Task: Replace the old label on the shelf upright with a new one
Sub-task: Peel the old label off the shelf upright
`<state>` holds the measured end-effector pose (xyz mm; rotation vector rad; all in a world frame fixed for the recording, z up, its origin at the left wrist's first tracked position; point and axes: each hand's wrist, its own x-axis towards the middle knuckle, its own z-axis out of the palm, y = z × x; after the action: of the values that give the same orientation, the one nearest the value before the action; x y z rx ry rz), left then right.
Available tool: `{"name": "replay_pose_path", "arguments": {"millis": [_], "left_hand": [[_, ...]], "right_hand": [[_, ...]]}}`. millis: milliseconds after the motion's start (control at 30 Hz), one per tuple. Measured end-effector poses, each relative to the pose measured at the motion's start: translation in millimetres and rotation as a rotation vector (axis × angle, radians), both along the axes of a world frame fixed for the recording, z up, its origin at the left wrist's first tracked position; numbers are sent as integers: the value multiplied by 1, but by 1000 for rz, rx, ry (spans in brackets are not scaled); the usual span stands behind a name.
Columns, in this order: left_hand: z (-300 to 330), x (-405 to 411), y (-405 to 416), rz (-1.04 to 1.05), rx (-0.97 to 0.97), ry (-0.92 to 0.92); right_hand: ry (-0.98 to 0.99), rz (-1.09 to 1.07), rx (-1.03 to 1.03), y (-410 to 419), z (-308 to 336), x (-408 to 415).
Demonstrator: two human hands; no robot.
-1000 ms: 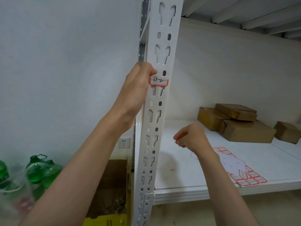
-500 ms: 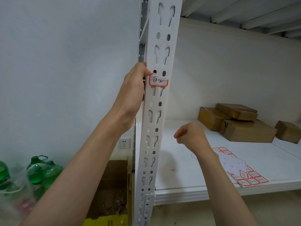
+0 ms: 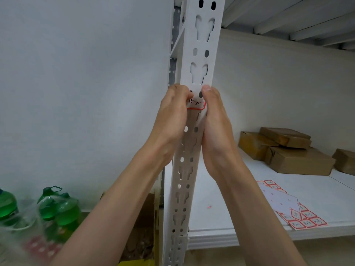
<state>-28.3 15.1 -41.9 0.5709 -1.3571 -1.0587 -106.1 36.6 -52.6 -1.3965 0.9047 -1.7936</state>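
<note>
The white perforated shelf upright (image 3: pixel 203 54) rises through the middle of the head view. A red-bordered label (image 3: pixel 196 105) with handwriting is stuck on its front face. My left hand (image 3: pixel 172 120) grips the upright's left edge, its thumb on the label's upper left corner. My right hand (image 3: pixel 217 127) wraps the right edge, thumb pointing up beside the label's right end, fingers hidden behind the post. A sheet of red-bordered labels (image 3: pixel 299 215), partly used, lies on the white shelf board (image 3: pixel 240 217) near its front edge.
Brown cardboard parcels (image 3: pixel 288 150) are stacked at the back right of the shelf. Green bottles in plastic wrap (image 3: pixel 57 208) stand on the floor at lower left, by a white wall. An open cardboard box (image 3: pixel 142 237) sits beside the upright's foot.
My right hand has risen from above the shelf board to the upright's right edge beside the label. My left hand stays at the left edge. The view has tilted slightly upward.
</note>
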Motion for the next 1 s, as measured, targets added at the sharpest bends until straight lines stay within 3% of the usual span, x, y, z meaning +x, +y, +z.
{"name": "replay_pose_path", "arguments": {"millis": [333, 767, 1000], "left_hand": [[-1, -4, -1, 90, -112, -32], [1, -3, 3, 4, 19, -10], [3, -6, 4, 119, -12, -11]], "right_hand": [[95, -21, 17, 3, -2, -2], [105, -49, 24, 0, -4, 0], [85, -35, 22, 3, -4, 1]]}}
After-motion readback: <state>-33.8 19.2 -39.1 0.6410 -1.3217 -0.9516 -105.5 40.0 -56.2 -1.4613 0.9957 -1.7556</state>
